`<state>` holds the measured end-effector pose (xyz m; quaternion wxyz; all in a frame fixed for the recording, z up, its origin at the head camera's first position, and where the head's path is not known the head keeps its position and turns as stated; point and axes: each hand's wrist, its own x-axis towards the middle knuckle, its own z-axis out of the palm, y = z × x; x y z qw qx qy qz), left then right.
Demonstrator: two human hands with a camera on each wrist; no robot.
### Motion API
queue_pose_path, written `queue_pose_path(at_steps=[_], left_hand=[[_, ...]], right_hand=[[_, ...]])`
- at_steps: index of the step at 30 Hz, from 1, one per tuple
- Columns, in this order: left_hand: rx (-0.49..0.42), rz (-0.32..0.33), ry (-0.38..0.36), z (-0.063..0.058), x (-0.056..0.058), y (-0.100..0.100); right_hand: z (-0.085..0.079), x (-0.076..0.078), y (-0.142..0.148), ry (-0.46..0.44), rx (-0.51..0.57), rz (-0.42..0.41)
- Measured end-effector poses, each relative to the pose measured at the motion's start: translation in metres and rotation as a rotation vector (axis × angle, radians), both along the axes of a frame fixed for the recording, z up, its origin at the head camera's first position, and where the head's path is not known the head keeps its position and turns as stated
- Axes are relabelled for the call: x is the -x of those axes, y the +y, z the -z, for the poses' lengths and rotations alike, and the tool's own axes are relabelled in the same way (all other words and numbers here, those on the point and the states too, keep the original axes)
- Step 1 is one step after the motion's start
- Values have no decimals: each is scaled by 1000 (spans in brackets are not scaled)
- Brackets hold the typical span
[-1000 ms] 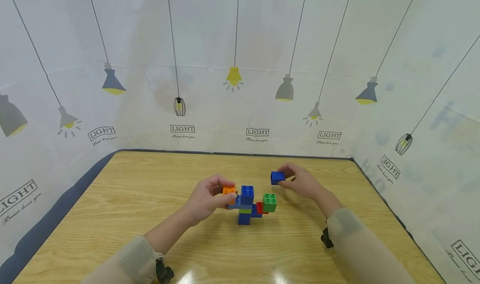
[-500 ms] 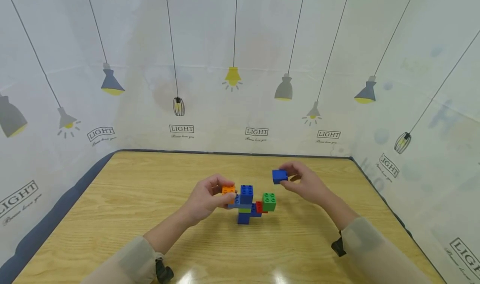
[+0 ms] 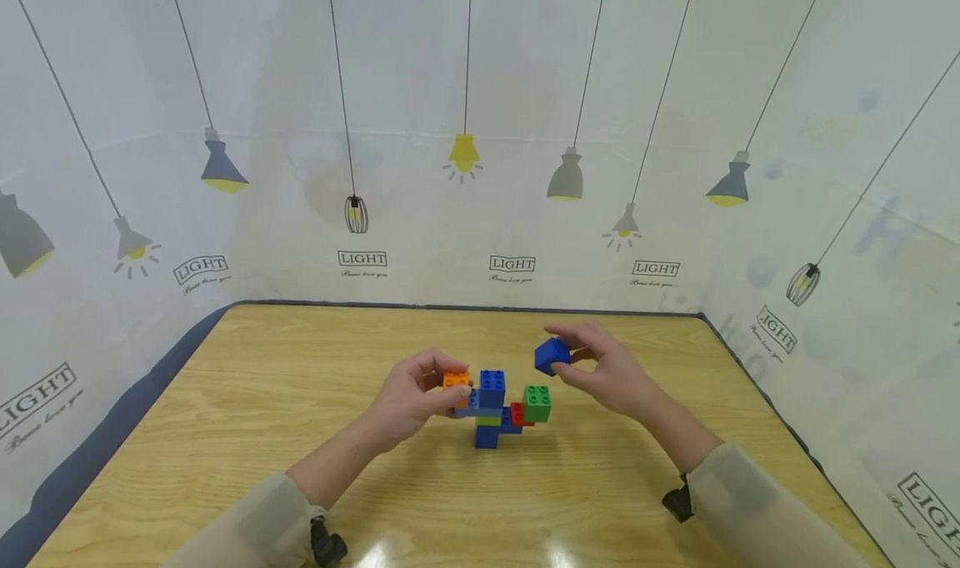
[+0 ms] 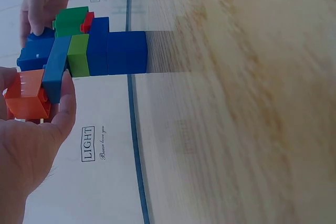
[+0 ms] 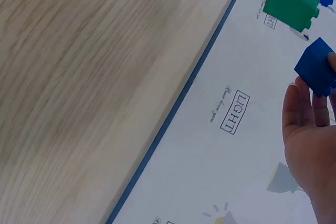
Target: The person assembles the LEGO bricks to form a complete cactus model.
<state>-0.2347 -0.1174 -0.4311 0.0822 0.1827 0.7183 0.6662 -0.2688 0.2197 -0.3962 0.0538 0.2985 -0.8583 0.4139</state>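
Note:
Toy building bricks joined into one upright structure stand on the table. Its base is a dark blue brick (image 3: 486, 437), with a lime green brick (image 4: 79, 55) and a lighter blue brick (image 4: 56, 66) higher up. A blue brick (image 3: 492, 389) tops the middle; a red brick (image 3: 517, 414) and a green brick (image 3: 537, 403) stick out on the right. My left hand (image 3: 414, 395) grips the left end, around the orange brick (image 3: 455, 383). Beyond the structure to the right, my right hand (image 3: 611, 372) pinches a loose blue brick (image 3: 552, 356) in the air, tilted.
The wooden table (image 3: 300, 368) reaches back to a white backdrop (image 3: 420, 218) printed with hanging lamps. A dark blue strip (image 3: 352, 304) runs along the table's far edge. Dark wrist devices (image 3: 327, 543) sit at both sleeves.
My right hand has lifted slightly and turned the loose blue brick, now tilted and a little nearer the structure than half a second ago. The left hand keeps its hold on the structure.

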Motion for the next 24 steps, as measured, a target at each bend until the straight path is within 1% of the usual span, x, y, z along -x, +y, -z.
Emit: queue_pose_path(at_steps=[7,12,19,24], left_hand=[[-1,-1,-6,1,1,0],[-5,5,-5,1,1,0],[-12,13,-7,1,1,0],[-12,12,-1,0,1,0]], right_hand=[[-9,-9,-15,34,49,-58],[-13,-12,-29,22,53,-90],[-14,-13,-48,27,55,-140],[-15,-14,-57,20,45,-146]])
